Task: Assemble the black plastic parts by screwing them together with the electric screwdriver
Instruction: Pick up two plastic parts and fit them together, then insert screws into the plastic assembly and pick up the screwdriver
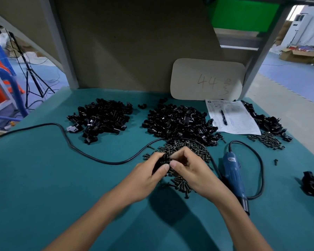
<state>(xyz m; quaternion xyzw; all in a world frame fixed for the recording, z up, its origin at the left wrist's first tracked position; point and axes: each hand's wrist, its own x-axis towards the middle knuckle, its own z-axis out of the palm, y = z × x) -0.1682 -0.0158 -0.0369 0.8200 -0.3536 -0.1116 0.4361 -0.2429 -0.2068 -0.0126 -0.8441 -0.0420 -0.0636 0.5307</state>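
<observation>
A beige board (pixel 207 79) bears "44" in red (the marks beside it are unreadable).

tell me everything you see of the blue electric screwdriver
The electric screwdriver has a blue, plastic-looking body with a label near its far end and a black nose toward the person. It lies flat on the teal table, right of the right hand, untouched. Its black cord leaves the far end and loops round its right side.
</observation>
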